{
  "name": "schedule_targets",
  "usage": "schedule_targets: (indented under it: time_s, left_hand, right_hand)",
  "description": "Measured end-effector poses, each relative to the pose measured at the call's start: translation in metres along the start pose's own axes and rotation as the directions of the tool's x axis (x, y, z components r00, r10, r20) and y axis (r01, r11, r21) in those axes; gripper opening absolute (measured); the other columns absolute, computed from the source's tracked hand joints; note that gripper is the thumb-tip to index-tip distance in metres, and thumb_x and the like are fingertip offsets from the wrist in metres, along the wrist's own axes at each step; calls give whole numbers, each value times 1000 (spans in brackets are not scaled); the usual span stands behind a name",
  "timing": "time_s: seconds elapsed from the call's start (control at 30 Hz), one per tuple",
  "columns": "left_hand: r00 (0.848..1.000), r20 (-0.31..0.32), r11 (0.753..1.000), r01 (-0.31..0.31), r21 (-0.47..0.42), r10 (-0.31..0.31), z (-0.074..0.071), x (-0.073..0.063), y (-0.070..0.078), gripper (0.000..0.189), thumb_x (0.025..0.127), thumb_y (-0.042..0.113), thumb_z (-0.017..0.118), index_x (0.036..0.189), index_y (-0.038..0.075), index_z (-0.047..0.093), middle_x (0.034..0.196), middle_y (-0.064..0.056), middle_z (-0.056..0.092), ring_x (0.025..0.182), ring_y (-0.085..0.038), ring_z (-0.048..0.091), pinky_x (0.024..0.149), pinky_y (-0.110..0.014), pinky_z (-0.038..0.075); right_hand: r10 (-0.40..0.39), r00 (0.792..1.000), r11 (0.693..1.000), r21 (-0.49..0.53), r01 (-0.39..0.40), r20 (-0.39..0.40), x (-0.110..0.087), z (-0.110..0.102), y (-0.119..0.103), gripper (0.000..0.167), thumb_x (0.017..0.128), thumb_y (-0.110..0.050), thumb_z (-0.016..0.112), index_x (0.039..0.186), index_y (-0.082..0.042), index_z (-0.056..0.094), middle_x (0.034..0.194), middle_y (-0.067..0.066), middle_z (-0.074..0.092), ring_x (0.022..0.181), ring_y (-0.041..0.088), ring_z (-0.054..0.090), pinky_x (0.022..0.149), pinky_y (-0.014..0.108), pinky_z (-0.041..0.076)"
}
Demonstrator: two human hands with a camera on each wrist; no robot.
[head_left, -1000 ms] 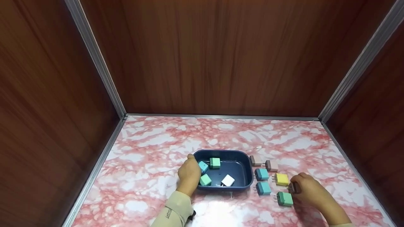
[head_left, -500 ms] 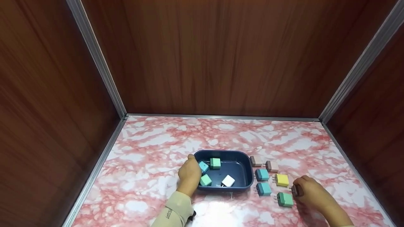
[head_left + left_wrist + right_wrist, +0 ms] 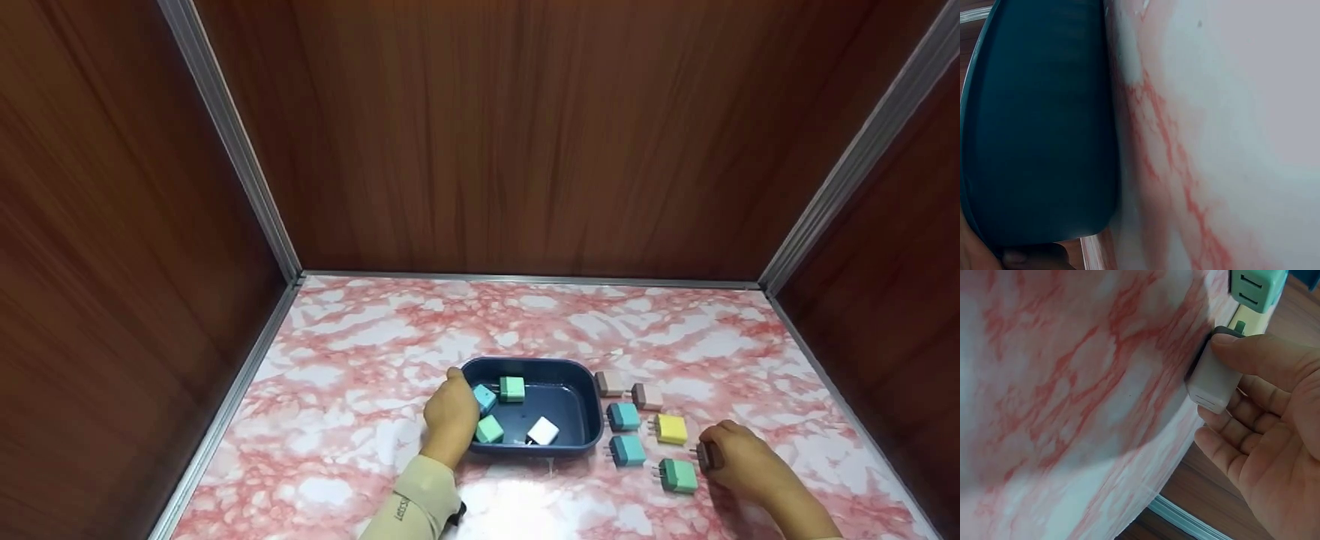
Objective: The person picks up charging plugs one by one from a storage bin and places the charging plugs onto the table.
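Observation:
My left hand (image 3: 451, 412) grips the left end of a dark blue rectangular container (image 3: 529, 361), thumb at the rim. The left wrist view shows the container's side (image 3: 1044, 129), with part of the fingers (image 3: 1033, 257) at its lower corner. Inside lie several charger plugs: two green, one blue and a white one (image 3: 543, 430). On the right, my right hand (image 3: 744, 461) pinches a charger plug (image 3: 1216, 377) between thumb and fingers, close over the table. That plug has a pale body and a dark prong end; its prongs point left, towards the container.
Beside the container's right side, several charger plugs stand in loose rows: pink (image 3: 647, 396), blue (image 3: 627, 451), yellow (image 3: 671, 429) and green (image 3: 678, 475). The marbled red-and-white table (image 3: 360, 337) is bounded by brown wood-look panels (image 3: 510, 150) with metal edging.
My right hand has shifted slightly right and towards me with the charger plug, widening its gap from the yellow one. My left hand and the container stay in place.

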State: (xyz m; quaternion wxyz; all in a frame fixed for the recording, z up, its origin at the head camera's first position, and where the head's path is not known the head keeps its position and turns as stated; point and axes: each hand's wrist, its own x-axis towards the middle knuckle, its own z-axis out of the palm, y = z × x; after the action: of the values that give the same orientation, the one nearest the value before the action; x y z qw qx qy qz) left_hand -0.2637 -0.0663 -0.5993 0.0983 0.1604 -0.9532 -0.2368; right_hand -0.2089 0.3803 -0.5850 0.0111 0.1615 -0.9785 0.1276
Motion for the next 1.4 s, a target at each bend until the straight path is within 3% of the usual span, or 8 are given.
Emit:
schedule_targets:
  time_s: [0.33, 0.63, 0.8, 1.03, 1.4]
  left_hand:
    - [1000, 17, 1000, 1, 3, -1, 0, 0, 0, 23, 95, 5, 54, 117, 4, 57, 85, -16, 76, 74, -33, 73, 60, -51, 54]
    - [1000, -11, 1000, -6, 7, 6, -1, -1, 0, 17, 96, 3, 52, 112, 4, 57, 83, -17, 75, 72, -34, 73, 59, -51, 54]
    - [1000, 4, 1000, -4, -11, 4, -2, -2, 0, 20, 95, 3, 51, 115, 4, 58, 85, -17, 75, 73, -34, 72, 61, -52, 54]
    - [1000, 22, 1000, -12, -17, 12, -2, 1, 0, 23, 97, 4, 50, 118, 3, 58, 86, -16, 76, 72, -33, 72, 61, -51, 54]
    - [1000, 31, 1000, -7, -29, 8, 0, 2, -2, 30, 97, 6, 51, 126, 4, 59, 92, -16, 76, 76, -34, 72, 65, -52, 54]
  right_hand:
    - [10, 1000, 1000, 14, -10, 6, 0, 0, 1, 39, 67, -9, 89, 100, -7, 68, 97, 2, 62, 91, 22, 61, 85, 52, 53]
    - [5, 998, 1000, 9, -4, -58, -3, 6, 0, 34, 73, -12, 88, 100, -6, 68, 97, 2, 63, 93, 24, 63, 86, 51, 53]
    - [16, 999, 1000, 8, -16, -32, -4, 6, 1, 49, 69, -12, 89, 110, 3, 67, 104, 10, 65, 97, 32, 65, 89, 55, 53]
    - [49, 998, 998, 49, -51, 46, 2, -9, -1, 62, 70, -15, 87, 124, 7, 63, 117, 18, 64, 110, 41, 62, 95, 61, 49]
    - [21, 1000, 999, 39, -21, 9, 11, -28, -27, 58, 82, -20, 85, 130, 2, 62, 126, 18, 62, 115, 42, 61, 93, 59, 50]
